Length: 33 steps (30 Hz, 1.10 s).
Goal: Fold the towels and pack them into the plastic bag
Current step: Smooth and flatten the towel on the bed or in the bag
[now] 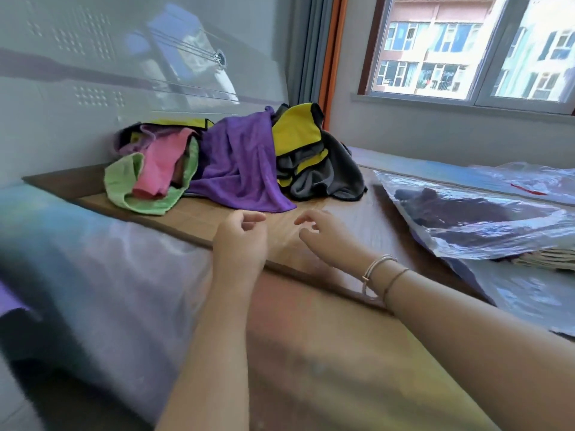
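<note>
A heap of unfolded towels lies on the wooden board (199,222) by the wall: a purple towel (242,163) in the middle, a green towel (130,188) and a pink towel (161,163) to its left, yellow-and-grey towels (311,150) to its right. A clear plastic bag (473,213) lies at the right with something dark inside. My left hand (241,241) and my right hand (326,234) hover over the board just in front of the purple towel, fingers loosely curled, holding nothing.
A grey wall (93,73) runs along the left behind the heap. A window (466,48) is at the far right. Plastic-covered bedding (109,275) lies in front of the board, and more plastic sheeting (529,293) sits under the bag.
</note>
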Each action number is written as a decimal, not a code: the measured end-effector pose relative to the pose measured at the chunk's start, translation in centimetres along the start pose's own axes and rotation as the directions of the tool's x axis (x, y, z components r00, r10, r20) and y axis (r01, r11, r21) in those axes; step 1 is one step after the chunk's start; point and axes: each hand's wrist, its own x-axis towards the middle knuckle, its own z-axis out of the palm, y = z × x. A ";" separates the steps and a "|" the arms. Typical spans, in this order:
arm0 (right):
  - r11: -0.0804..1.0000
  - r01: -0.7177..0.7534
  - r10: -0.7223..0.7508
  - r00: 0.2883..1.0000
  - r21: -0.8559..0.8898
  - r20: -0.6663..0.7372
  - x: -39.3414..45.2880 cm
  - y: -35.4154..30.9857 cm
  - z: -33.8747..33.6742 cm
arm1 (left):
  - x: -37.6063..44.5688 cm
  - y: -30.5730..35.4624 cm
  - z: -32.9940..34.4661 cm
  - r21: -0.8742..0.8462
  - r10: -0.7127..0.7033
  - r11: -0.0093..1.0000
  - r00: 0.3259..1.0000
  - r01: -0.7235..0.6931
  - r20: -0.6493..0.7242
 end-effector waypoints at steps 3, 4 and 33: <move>0.996 -0.064 0.061 0.997 0.059 0.049 5.6 0.5 3.3 | 1.7 -1.9 0.0 0.025 -0.033 0.999 0.999 0.033 -0.005; 0.996 -0.071 0.068 0.996 0.052 0.059 7.1 0.6 4.0 | 2.1 -2.4 0.1 0.041 -0.037 0.998 0.999 0.038 -0.004; 0.957 0.077 0.046 0.913 0.280 -0.406 -15.9 1.0 -8.6 | -9.2 -0.6 3.5 0.599 0.281 0.676 0.902 -0.429 0.329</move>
